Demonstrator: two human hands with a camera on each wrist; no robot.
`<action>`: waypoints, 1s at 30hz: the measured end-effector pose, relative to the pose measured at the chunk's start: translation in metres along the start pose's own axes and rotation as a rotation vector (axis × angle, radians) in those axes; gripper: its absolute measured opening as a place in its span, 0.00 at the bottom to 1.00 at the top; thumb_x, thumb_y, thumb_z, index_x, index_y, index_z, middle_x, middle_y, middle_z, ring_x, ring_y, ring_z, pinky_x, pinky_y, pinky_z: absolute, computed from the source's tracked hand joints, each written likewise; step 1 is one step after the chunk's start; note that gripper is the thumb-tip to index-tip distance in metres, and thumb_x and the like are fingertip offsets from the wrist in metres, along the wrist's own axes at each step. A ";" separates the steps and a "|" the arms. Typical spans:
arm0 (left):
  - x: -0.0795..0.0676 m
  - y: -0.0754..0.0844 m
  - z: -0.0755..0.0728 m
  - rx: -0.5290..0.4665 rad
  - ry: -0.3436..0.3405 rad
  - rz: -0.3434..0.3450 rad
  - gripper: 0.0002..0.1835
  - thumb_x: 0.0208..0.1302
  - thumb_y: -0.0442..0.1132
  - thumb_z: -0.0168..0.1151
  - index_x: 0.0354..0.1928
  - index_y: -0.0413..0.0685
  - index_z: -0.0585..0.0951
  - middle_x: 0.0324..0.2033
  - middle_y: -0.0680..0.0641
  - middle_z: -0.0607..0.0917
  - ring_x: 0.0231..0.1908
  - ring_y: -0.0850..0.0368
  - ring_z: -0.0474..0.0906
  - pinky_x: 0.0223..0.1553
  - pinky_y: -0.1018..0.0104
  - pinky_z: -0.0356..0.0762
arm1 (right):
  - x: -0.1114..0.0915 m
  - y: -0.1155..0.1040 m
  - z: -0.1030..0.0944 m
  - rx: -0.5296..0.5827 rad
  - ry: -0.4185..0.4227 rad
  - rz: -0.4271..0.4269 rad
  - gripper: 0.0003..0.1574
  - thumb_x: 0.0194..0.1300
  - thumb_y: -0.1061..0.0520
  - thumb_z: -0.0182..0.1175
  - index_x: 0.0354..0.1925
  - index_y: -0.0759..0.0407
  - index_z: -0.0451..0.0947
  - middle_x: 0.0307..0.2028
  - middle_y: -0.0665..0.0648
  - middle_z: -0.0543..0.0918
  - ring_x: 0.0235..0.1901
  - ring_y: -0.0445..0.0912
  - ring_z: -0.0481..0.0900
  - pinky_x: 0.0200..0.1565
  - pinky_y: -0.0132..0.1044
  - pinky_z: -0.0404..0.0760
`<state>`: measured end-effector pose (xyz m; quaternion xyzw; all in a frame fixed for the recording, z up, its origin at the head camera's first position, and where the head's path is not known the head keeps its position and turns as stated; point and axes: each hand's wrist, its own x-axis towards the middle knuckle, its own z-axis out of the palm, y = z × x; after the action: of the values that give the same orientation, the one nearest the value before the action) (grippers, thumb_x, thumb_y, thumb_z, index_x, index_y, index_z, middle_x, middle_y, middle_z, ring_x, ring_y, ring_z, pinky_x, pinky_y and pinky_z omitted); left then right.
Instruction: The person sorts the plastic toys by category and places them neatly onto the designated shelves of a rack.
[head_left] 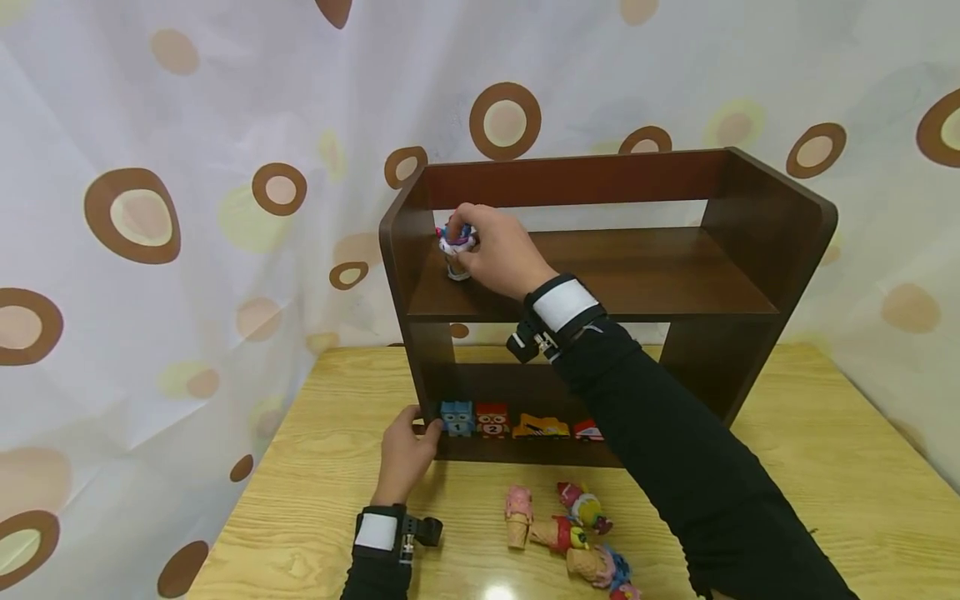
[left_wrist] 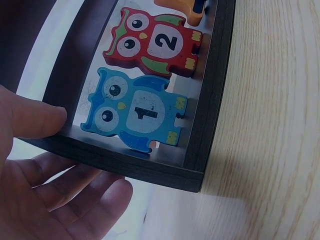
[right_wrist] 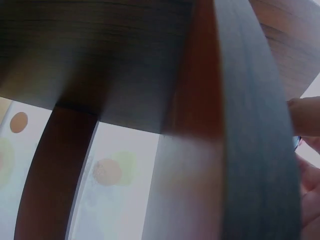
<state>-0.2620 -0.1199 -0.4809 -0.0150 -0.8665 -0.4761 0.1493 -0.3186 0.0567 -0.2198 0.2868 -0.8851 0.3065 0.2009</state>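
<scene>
A spotted sheet is hanging behind a pale wooden table, where a dark two-tier shelf is standing. Through my head camera I'm seeing the right hand pinching a small figurine around its colourful top, at the left end of the upper tier; whether its base is bearing on the wood, I'm not able to tell. I'm judging it light, stiff and perhaps slightly slippery, so I'd be favouring a hold just under the top. The left hand is gripping the side panel low down, thumb inside, fingers outside. The lower tier is holding a blue owl, a red owl, a yellow toy and a partly hidden red piece. Cone-shaped toys are lying in front.
</scene>
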 end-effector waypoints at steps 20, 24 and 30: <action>0.003 0.005 0.002 -0.008 -0.017 0.002 0.15 0.63 0.41 0.60 0.48 0.40 0.78 0.48 0.38 0.83 0.41 0.47 0.80 0.35 0.56 0.81 | -0.002 0.003 0.001 0.097 -0.045 0.062 0.36 0.60 0.65 0.63 0.63 0.59 0.60 0.61 0.64 0.74 0.51 0.51 0.79 0.52 0.40 0.81; 0.004 0.006 0.001 -0.003 -0.021 -0.003 0.15 0.63 0.41 0.60 0.48 0.40 0.78 0.48 0.38 0.83 0.41 0.47 0.80 0.36 0.56 0.81 | -0.005 0.003 -0.003 0.088 -0.038 0.068 0.41 0.59 0.65 0.63 0.66 0.57 0.56 0.62 0.64 0.72 0.55 0.52 0.78 0.54 0.42 0.79; 0.005 0.005 -0.001 0.006 -0.023 -0.016 0.15 0.63 0.41 0.60 0.49 0.41 0.78 0.48 0.39 0.83 0.41 0.47 0.80 0.35 0.56 0.81 | -0.016 0.003 -0.013 0.063 0.015 0.018 0.41 0.60 0.61 0.63 0.67 0.59 0.56 0.62 0.64 0.71 0.55 0.54 0.76 0.55 0.46 0.78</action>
<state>-0.2653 -0.1181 -0.4751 -0.0129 -0.8697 -0.4745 0.1353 -0.3062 0.0730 -0.2201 0.2824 -0.8761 0.3382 0.1958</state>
